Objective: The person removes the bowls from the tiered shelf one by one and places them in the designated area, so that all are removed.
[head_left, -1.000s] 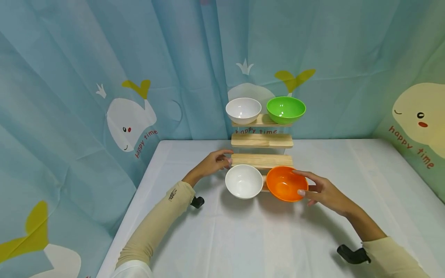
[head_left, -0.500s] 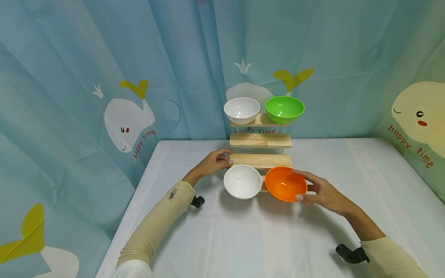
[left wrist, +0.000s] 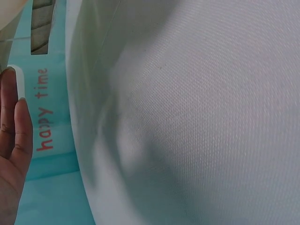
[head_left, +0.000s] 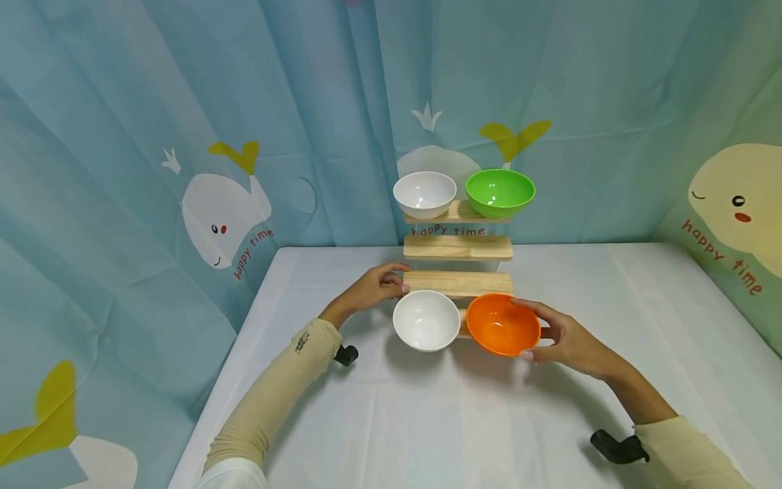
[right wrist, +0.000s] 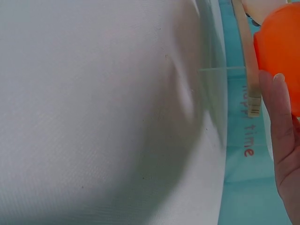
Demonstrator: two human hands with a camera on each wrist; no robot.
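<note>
In the head view, a tiered wooden display stand (head_left: 458, 283) holds bowls on its top and bottom shelves. My right hand (head_left: 565, 345) grips the orange bowl (head_left: 502, 324) from its right side, index finger at the rim and thumb at the front. In the right wrist view that orange bowl (right wrist: 283, 51) is against the wooden shelf (right wrist: 251, 70), with my fingers (right wrist: 276, 108) beneath its side. Left of it on the bottom shelf sits a white bowl (head_left: 426, 320). My left hand (head_left: 369, 288) holds the left end of the stand's third shelf between thumb and index finger.
Another white bowl (head_left: 424, 194) and a green bowl (head_left: 500, 193) stand side by side on the top shelf. A white cloth (head_left: 391, 421) covers the table. Behind hangs a blue curtain (head_left: 342, 122) with printed whales. The stand has clear side panels.
My right thumb has slid slightly lower along the front of the orange bowl. Both hands otherwise keep their places; the whole view shifts a little.
</note>
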